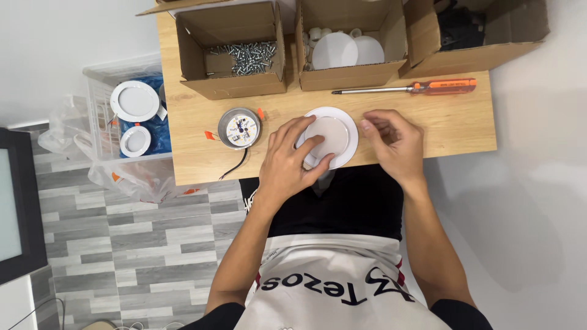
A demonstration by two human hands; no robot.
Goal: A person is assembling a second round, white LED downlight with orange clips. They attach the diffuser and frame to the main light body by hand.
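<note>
Left hand: I am seeing it lying over the one round white lamp ring, fingers spread and pressing its frosted centre disc.
Right hand: fingers curling together, resting on the wooden table just beside the ring's right edge.
Lamp ring: sitting at the table's near edge, between both hands.
Metal lamp base: one, lying left of the ring.
Screwdriver: one, orange-handled.
Cardboard boxes: three along the back; left one holding screws.

Grey wood-look plank floor, white wall, light wooden table
</note>
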